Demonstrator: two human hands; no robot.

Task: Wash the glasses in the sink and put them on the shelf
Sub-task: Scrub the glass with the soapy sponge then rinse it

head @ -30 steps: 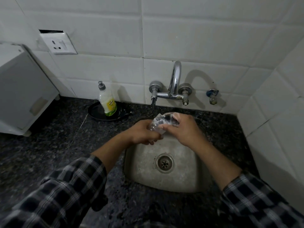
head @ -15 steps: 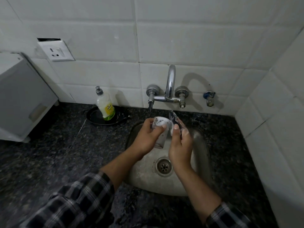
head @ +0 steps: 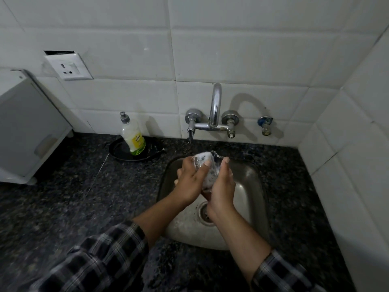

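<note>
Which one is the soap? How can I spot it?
Find the steel sink in the dark counter, then the tap on the wall above it. Look left of the tap: the soap bottle stands upright in a shallow black dish by the tiles. It is the only bottle there, pale with a yellow-green label and a grey cap.

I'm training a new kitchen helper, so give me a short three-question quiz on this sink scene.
1. True or false: the left hand and the right hand both hold the clear soapy drinking glass.
2. The white-and-yellow plastic dish-soap bottle stands on: A) a wooden board B) a black round pan C) a blue towel.
3. Fill in: the curved chrome tap is mounted on the white-tiled ____.
Key: 1 true; 2 B; 3 wall.
</note>
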